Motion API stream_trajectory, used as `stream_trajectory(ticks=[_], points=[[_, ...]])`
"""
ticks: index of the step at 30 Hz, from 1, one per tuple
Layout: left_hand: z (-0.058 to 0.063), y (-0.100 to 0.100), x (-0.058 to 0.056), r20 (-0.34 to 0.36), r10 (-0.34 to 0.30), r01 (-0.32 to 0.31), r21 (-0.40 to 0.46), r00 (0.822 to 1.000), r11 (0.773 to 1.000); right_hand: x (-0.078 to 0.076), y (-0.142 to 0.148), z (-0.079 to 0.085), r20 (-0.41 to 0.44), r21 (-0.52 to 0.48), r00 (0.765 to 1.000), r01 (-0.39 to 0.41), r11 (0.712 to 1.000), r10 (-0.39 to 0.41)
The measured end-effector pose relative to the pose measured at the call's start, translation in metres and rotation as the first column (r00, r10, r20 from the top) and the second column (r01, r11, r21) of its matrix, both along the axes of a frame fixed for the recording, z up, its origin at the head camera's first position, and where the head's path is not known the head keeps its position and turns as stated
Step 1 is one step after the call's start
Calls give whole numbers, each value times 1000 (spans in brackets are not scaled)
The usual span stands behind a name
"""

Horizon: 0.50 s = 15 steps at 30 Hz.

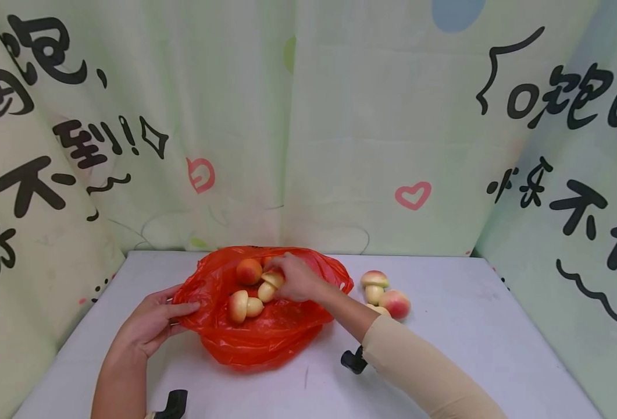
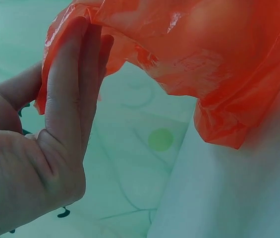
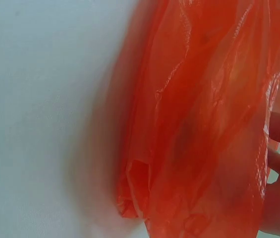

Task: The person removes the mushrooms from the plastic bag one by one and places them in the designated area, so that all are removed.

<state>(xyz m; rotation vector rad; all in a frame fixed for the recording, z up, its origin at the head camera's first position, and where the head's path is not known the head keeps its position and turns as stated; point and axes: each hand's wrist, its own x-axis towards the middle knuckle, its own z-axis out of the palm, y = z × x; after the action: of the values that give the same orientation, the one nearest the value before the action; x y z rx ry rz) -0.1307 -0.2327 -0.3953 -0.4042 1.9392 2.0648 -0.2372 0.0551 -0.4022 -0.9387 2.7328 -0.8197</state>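
Note:
A red plastic bag (image 1: 266,349) lies with its mouth spread wide. On its left rim my left hand (image 1: 153,320) pinches the plastic between thumb and fingers; in the left wrist view the fingers (image 2: 63,94) lie straight along the film. My right hand (image 1: 298,279) reaches into the bag from the right, its fingers curled round a mushroom (image 1: 267,291) with a pale stem and reddish-yellow cap. Another mushroom (image 1: 238,306) lies beside it in the bag, and an orange-red round fruit (image 1: 249,271) sits behind. The bag's film covers part of the right hand in the right wrist view.
Right of the bag, on the white table (image 1: 460,337), stand a mushroom (image 1: 374,285) and a red-and-yellow peach-like fruit (image 1: 395,304). A pale piece (image 1: 378,309) shows partly behind the right forearm. Printed curtains (image 1: 339,145) close off the back and both sides.

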Motion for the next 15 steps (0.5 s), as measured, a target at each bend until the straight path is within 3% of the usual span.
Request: stream_trajectory(ticks=[15], points=[[-1,-1,0,-6,7,-6,11,1000,1000,-1,-16,-7,-35,109,999,20,994,-16]])
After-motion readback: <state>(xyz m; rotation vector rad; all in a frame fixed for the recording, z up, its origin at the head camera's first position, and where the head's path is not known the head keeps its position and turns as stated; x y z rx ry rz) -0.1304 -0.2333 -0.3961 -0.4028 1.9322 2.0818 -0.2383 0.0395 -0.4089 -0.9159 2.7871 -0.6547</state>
